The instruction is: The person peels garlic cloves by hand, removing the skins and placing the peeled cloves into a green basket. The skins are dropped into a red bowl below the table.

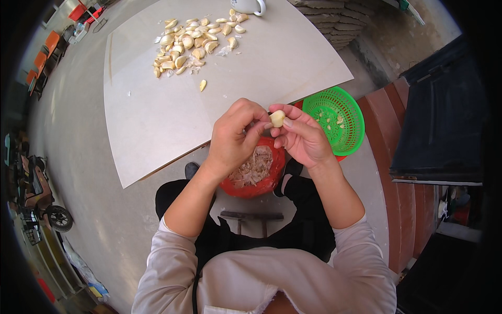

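Between both hands, above the table's near edge, is a pale garlic clove (277, 118). My right hand (304, 135) grips it between thumb and fingers. The fingertips of my left hand (238, 133) pinch at the clove's left side. Directly below, a red plastic bag (279, 163) holds a heap of garlic skins (257, 165). A green plastic colander (359, 125) stands to the right of my right hand, with several peeled cloves inside. Across the table lies a pile of unpeeled garlic cloves (188, 41), and one single clove (202, 85) rests nearer to me.
The pale tabletop (157, 129) spreads ahead and to the left. On its far edge stands a white mug (247, 5). A dark wooden stool (251, 216) shows between my legs. Reddish steps (396, 188) run along the right; a parked scooter (39, 196) is far left.
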Demonstrator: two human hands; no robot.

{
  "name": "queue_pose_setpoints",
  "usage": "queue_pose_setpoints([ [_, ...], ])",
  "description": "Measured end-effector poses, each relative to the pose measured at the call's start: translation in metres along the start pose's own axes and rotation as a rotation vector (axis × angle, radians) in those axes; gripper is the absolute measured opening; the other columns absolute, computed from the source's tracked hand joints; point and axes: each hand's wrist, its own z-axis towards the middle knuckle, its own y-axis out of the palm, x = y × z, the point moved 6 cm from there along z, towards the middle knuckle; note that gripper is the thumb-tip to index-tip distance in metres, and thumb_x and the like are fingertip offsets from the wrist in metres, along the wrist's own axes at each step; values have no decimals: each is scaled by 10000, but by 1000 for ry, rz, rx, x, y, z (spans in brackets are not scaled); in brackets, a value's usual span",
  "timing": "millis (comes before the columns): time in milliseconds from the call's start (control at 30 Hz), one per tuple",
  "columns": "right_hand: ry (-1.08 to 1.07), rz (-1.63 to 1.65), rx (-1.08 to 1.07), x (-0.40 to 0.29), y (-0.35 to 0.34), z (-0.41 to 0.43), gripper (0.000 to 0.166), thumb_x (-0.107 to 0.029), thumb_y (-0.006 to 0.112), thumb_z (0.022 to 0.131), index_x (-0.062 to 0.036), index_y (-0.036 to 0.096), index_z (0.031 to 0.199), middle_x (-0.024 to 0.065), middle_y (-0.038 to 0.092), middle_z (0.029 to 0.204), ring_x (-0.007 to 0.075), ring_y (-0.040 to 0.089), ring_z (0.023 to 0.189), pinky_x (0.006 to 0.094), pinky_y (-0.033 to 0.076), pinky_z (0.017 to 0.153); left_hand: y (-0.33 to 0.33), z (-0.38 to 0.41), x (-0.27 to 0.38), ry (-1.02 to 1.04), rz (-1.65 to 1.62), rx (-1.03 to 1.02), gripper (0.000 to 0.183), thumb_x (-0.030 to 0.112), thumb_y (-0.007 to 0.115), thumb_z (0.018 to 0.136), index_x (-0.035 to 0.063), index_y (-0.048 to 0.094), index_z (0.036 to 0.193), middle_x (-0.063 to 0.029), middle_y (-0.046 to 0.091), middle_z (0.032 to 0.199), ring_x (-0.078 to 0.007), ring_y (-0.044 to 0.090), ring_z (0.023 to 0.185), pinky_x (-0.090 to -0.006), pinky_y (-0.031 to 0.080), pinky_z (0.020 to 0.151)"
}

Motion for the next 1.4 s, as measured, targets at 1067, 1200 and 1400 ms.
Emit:
queue_pose_setpoints([
  [1067,-113,211,299,7,-7,-6,269,-86,565,871,-99,535,1138,43,615,1064,152,589,944,308,468,757,12,1,-2,82,59,-57,156,-72,613,765,25,533,857,-101,566,850,-269,584,751,-325,481,635],
  [1200,-107,170,266,3,1,-6,321,-89,545,885,-97,504,1203,42,598,1068,154,578,954,306,461,786,9,1,1,104,40,11,169,-89,600,763,19,523,867,-109,571,865,-263,590,782,-326,491,667],
  [1400,-61,232,284,9,0,-4,347,-95,531,896,-95,478,1239,47,592,1053,160,566,948,317,456,829,11,2,5,130,-10,-18,171,-118,566,767,9,501,861,-127,581,899,-273,597,823,-328,502,722],
])
